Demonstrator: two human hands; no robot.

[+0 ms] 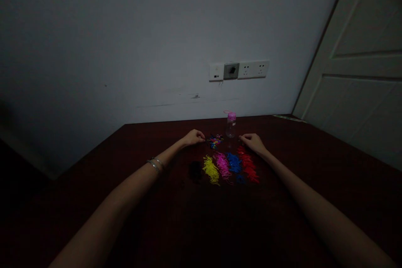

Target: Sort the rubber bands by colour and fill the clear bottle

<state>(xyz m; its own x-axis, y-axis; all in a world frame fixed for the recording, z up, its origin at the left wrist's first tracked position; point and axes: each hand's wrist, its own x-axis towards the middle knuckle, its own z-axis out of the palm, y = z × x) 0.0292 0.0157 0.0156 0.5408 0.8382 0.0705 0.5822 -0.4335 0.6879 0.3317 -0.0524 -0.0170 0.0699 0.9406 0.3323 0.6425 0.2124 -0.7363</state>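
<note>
Left hand (195, 137) and right hand (253, 142) rest over the far part of a dark red-brown worktop (314, 155), one on each side of a group of small coloured strands. The left hand is narrow, its thumb and forefinger drawn together just beside the mixed pile (216, 140), in which several colours tangle; the right hand is likewise narrow, its fingertips at the far end of the red pile (248, 166). Whether either hand grips a strand cannot be told (the light is dim and the fingertips are small). Nearer the viewer than the mixed pile, sorted strands lie side by side in slanting rows: from left to right, a dark clump (196, 171) whose detail is lost in shadow, the yellow pile (211, 170), the pink pile (222, 165), the blue pile (233, 163) and the red pile. Between the hands and slightly beyond them, a clear bottle (231, 130) stands upright, its pink lid (231, 116) in place. Two bracelets (155, 163) encircle the left wrist. Behind the worktop rises a pale wall (157, 42) bearing a row of socket plates (253, 69); a panelled door (361, 79) stands at right.
</note>
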